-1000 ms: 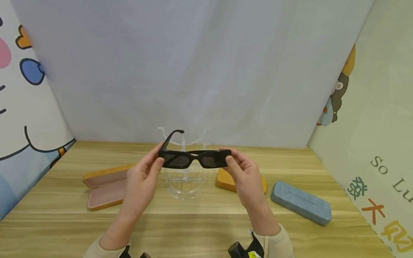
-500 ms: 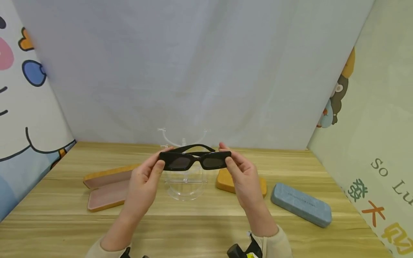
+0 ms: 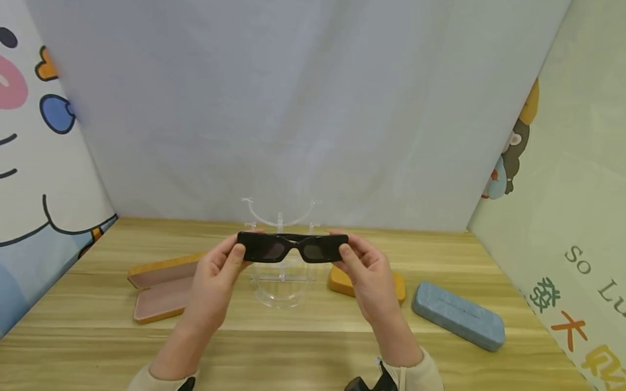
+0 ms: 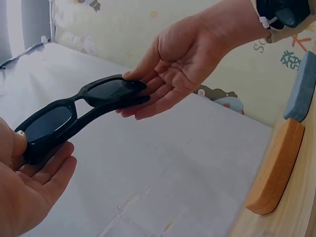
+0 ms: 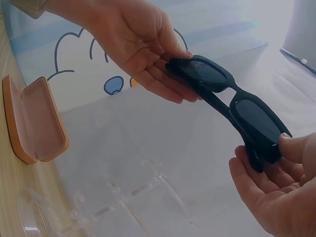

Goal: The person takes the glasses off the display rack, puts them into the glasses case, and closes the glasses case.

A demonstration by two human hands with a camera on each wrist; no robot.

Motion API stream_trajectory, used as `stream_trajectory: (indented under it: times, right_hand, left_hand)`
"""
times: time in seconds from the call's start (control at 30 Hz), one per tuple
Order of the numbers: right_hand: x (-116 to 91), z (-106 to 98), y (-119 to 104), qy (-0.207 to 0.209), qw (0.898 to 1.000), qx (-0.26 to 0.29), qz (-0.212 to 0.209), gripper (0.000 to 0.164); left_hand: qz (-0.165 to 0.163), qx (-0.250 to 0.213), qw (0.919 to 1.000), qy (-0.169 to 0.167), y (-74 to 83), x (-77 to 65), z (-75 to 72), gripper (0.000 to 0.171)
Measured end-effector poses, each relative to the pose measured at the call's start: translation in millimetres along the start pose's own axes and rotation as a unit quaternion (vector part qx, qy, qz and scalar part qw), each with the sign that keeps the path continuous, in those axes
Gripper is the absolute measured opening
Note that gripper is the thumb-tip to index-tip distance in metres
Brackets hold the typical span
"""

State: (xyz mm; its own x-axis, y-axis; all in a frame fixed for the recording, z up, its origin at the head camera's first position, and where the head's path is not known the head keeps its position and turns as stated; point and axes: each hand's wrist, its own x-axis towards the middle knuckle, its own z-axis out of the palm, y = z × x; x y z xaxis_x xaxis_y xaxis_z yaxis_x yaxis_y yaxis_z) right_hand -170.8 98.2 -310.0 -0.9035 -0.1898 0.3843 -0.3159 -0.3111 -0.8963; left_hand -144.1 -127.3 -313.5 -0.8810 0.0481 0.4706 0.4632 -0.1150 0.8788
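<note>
Both hands hold a pair of black sunglasses (image 3: 292, 248) up over the table, lenses facing the head camera. My left hand (image 3: 215, 279) pinches one end of the frame, thumb in front and fingers behind. At the other end my right hand (image 3: 369, 277) pinches the frame in the same manner. The temples lie folded behind the lenses, as the right wrist view shows of the sunglasses (image 5: 229, 106). Behind them stands a clear acrylic display stand (image 3: 280, 301), partly hidden by the sunglasses.
To the left lies an orange glasses case (image 3: 163, 300), lid up, pink lining showing. A closed orange case (image 3: 342, 281) is partly behind the right hand. Farther right rests a blue case (image 3: 458, 316). A pale cloth (image 3: 303, 108) hangs behind the wooden table (image 3: 274, 353).
The left temple, which stuck up a second ago, has folded in behind the lenses. Both hands keep their hold, and the sunglasses sit slightly lower in the head view.
</note>
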Motion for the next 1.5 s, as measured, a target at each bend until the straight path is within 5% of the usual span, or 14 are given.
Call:
stream_trajectory:
  times: [0.2, 0.5, 0.93, 1.23, 1.5]
  right_hand:
    - [0, 0, 0, 0.012, 1.0, -0.009, 0.008, 0.021]
    - [2, 3, 10, 0.018, 1.0, -0.015, 0.02, 0.025]
    - [2, 22, 38, -0.062, 0.995, -0.024, 0.072, 0.037]
    - [3, 34, 57, -0.094, 0.99, -0.031, 0.099, 0.037]
    - [7, 48, 74, -0.091, 0.99, -0.035, 0.098, 0.037]
  left_hand:
    - [-0.027, -0.027, 0.9992, -0.014, -2.0, 2.8, -1.2, 0.048]
    - [-0.058, 0.042, 0.9973, -0.015, -0.8, 1.1, -15.0, 0.043]
    - [-0.105, 0.132, 0.9857, 0.0, -6.9, -16.7, -53.5, 0.044]
    - [-0.15, 0.21, 0.9658, 0.03, -15.7, -29.6, -79.3, 0.046]
    - [-0.229, 0.271, 0.9341, 0.037, -22.6, -34.9, -104.1, 0.058]
